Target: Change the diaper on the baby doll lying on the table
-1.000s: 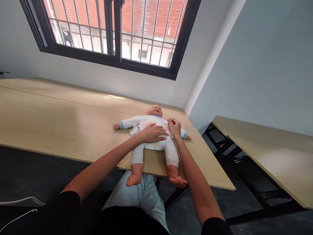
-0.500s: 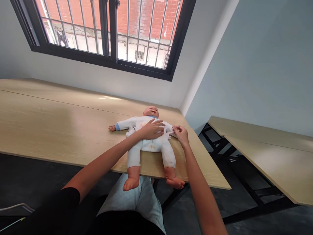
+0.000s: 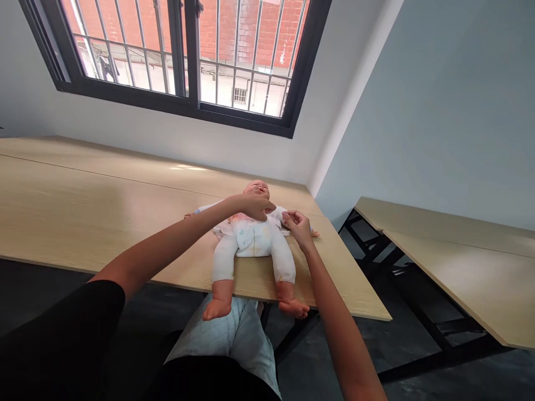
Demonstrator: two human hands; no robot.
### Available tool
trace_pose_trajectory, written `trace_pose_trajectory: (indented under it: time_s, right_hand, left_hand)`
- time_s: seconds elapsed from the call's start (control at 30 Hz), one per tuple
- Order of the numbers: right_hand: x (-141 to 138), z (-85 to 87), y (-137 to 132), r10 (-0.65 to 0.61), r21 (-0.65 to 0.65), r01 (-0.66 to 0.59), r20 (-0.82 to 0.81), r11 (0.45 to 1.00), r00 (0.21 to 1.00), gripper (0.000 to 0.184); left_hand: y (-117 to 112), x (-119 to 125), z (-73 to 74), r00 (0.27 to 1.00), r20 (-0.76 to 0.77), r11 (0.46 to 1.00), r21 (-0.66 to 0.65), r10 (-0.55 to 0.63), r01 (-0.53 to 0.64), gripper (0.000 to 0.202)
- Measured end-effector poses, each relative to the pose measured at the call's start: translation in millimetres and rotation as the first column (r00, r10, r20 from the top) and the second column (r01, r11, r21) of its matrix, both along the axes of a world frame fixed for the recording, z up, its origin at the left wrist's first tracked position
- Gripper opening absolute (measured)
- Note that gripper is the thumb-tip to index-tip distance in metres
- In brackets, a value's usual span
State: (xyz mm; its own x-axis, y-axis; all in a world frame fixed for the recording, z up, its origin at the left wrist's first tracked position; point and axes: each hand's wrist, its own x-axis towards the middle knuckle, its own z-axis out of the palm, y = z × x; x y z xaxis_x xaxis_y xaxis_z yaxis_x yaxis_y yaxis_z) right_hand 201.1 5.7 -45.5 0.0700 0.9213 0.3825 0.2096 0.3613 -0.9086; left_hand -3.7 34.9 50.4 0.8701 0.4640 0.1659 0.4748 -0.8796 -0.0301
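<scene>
A baby doll (image 3: 256,187) in white clothing lies on its back on the wooden table (image 3: 137,223), legs hanging toward me over the front edge. Around its hips is a white diaper (image 3: 253,239) with faint coloured marks on the front. My left hand (image 3: 258,207) reaches across the doll's chest above the diaper, its fingers bent inward; what they grip, if anything, is hidden. On the right side of the doll's waist, my right hand (image 3: 298,224) has thumb and fingers pinched together near the diaper's side. I cannot make out what lies between them.
A second wooden table (image 3: 455,245) with black legs stands to the right, across a gap. Behind the doll are a white wall and a barred window (image 3: 184,100). My legs are close beneath the table's front edge.
My left hand has gone from lying spread on the doll's belly to a bent-finger position higher on the chest. My right hand has shifted slightly left, still pinched.
</scene>
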Motion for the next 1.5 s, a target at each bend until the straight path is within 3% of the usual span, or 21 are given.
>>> trace_pose_trajectory:
  time_s: [0.23, 0.37, 0.43, 0.5, 0.53, 0.63, 0.73, 0.87, 1.0, 1.03, 1.07, 1.17, 1.27, 1.4, 1.5]
  right_hand:
    - [-28, 12.3, -20, 0.299, -0.066, -0.309, -0.13, 0.949, 0.945, 0.049]
    - [-37, 16.3, -31, 0.372, -0.123, -0.407, -0.234, 0.905, 0.898, 0.046]
    - [-39, 18.8, -35, 0.359, -0.143, -0.405, -0.267, 0.903, 0.894, 0.046]
    - [-39, 20.2, -36, 0.359, -0.152, -0.419, -0.31, 0.895, 0.88, 0.046]
    - [-39, 20.2, -36, 0.368, -0.154, -0.435, -0.331, 0.887, 0.869, 0.047]
    - [-39, 18.2, -32, 0.376, -0.14, -0.458, -0.389, 0.878, 0.841, 0.051]
    - [-39, 16.4, -28, 0.367, -0.111, -0.457, -0.444, 0.882, 0.817, 0.055]
    - [-40, 18.7, -30, 0.378, -0.104, -0.468, -0.451, 0.877, 0.809, 0.051]
    - [-41, 21.0, -35, 0.386, -0.129, -0.48, -0.436, 0.868, 0.813, 0.051]
    - [-41, 20.8, -35, 0.38, -0.132, -0.476, -0.436, 0.87, 0.816, 0.05]
    - [-41, 20.1, -35, 0.363, -0.141, -0.46, -0.432, 0.877, 0.825, 0.047]
    - [-40, 16.2, -31, 0.274, -0.192, -0.355, -0.353, 0.915, 0.895, 0.039]
    - [-38, 9.9, -25, 0.177, -0.205, -0.222, -0.22, 0.953, 0.959, 0.045]
    - [-33, -1.0, -15, 0.02, -0.149, -0.034, -0.095, 0.988, 0.995, 0.062]
    - [-29, -10.2, -6, -0.029, -0.132, 0.023, -0.046, 0.991, 0.999, 0.066]
  left_hand:
    - [-10, 3, 11.5, 0.996, 0.091, 0.999, -0.035, -0.007, 0.01, 0.017]
    - [-30, 4, 10.2, 0.982, 0.179, 0.993, 0.085, 0.062, -0.078, 0.024]
    - [-50, -5, 4.7, 0.903, 0.387, 0.957, 0.136, 0.188, -0.257, 0.02]
    - [-72, -19, -5.0, 0.726, 0.597, 0.894, 0.032, 0.342, -0.447, 0.014]
    - [-80, -27, -11.0, 0.662, 0.627, 0.871, -0.056, 0.41, -0.487, 0.016]
    - [-89, -49, -29.2, 0.592, 0.587, 0.824, -0.279, 0.552, -0.492, 0.025]
    - [-77, -60, -41.0, 0.563, 0.552, 0.782, -0.518, 0.615, -0.346, 0.035]
    - [-61, -60, -41.6, 0.528, 0.555, 0.644, -0.765, 0.643, 0.021, 0.039]
    - [-58, -54, -37.1, 0.448, 0.586, 0.412, -0.804, 0.675, 0.429, 0.034]
    - [-57, -52, -37.7, 0.437, 0.578, 0.371, -0.8, 0.69, 0.472, 0.036]
    - [-54, -52, -39.6, 0.42, 0.568, 0.362, -0.802, 0.707, 0.475, 0.037]
    - [-43, -51, -52.2, 0.299, 0.57, 0.48, -0.815, 0.765, 0.324, 0.039]
    - [-33, -51, -70.5, 0.178, 0.608, 0.587, -0.794, 0.774, 0.16, 0.048]
    - [-26, -53, -88.5, 0.166, 0.634, 0.646, -0.763, 0.756, -0.027, 0.048]
    - [-25, -56, -90.2, 0.153, 0.65, 0.668, -0.724, 0.744, -0.171, 0.049]
